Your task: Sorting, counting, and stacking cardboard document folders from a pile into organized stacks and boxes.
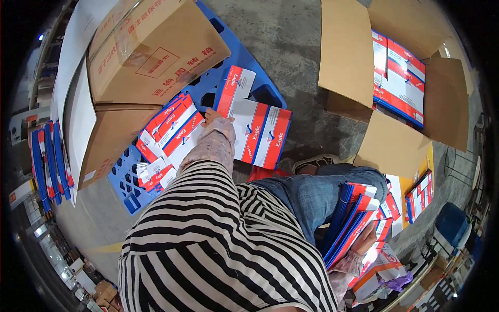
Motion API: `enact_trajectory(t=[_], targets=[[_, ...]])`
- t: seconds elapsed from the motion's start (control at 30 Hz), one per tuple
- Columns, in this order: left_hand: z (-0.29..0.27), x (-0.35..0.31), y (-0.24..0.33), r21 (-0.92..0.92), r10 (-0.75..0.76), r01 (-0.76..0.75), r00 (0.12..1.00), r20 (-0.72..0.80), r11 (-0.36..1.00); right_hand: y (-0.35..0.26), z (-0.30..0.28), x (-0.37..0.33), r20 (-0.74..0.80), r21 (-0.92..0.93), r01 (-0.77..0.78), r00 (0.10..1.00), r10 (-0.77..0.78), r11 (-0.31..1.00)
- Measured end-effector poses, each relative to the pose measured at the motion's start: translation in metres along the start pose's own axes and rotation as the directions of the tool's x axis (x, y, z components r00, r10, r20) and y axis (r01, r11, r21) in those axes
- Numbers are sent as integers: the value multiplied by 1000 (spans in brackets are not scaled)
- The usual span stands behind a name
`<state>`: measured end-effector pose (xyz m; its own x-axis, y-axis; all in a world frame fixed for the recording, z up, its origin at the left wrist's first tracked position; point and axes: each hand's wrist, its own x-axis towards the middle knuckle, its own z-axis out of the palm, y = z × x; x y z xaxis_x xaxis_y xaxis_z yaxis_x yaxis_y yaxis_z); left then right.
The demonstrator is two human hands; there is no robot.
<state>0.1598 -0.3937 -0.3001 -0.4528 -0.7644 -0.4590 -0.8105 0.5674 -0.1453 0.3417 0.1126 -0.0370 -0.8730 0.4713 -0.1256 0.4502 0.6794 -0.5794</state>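
A flat red, white and blue carton (257, 132) lies just to the right of the left hand (212, 117), whose fingers reach its near edge; the sleeve hides much of that hand, and I cannot tell whether it pinches the carton or only touches it. The right hand (366, 239) is closed around the outer side of a stack of folded cartons (347, 221), holding it tilted beside the knee; its fingertips are partly hidden, and the lower end of the stack is covered by the striped shirt (208, 234).

Just left of the left hand, a loose pile of similar cartons (171, 127) lies on a blue pallet (267, 88), its near part behind the forearm. Beyond that hand stands a large brown box (156, 57), cut off by the upper edge. Well ahead of the right hand, an open brown box (344, 47) holds more cartons (403, 78); how deep they go is hidden. Far left of the left hand, upright bundles (50, 166) bend with the lens, and their print is hard to make out.
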Motion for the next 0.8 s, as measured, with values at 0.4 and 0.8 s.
enact_trajectory(t=[0.4, 0.8], targets=[[-81, -34, -41, -273, 740, -875, 483, -468, 399, 7, 4, 4, -57, -92, 57, 996, -63, 994], [-177, -195, -15, -283, 860, -936, -40, -508, -211, 20, 8, -1, -161, -174, 149, 971, -177, 974]])
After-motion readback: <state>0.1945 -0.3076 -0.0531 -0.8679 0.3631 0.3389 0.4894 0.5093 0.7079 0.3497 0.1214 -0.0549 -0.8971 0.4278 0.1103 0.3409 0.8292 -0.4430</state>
